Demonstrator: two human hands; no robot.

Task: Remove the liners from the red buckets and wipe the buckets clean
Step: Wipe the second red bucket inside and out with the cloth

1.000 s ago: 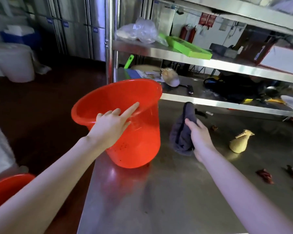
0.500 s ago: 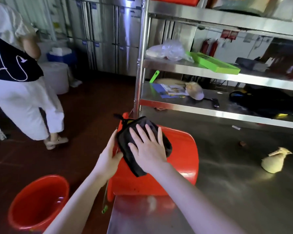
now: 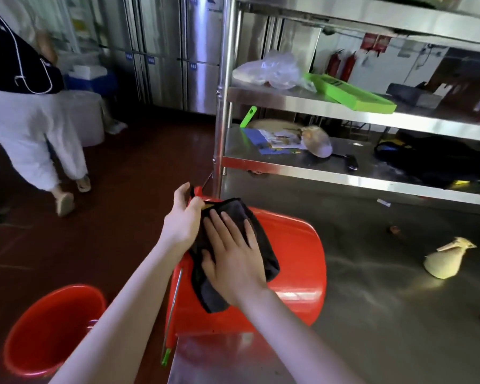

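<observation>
A red bucket (image 3: 294, 261) lies on its side on the steel table (image 3: 385, 314), its mouth turned left over the table's edge. My left hand (image 3: 183, 220) grips its rim at the upper left. My right hand (image 3: 233, 256) lies flat, fingers spread, pressing a dark cloth (image 3: 261, 245) against the bucket's outer wall. A second red bucket (image 3: 50, 331) stands upright on the floor at the lower left. No liner shows in either bucket.
A steel shelf rack (image 3: 316, 106) rises behind the bucket, holding a green tray (image 3: 352, 92), a plastic bag and papers. A beige cloth pouch (image 3: 444, 259) lies on the table at right. A person in white trousers (image 3: 31, 134) walks at the far left.
The bucket went from upright to lying on its side. My right hand brought the cloth onto its wall and has slid it lower. The person at left has stepped further away.
</observation>
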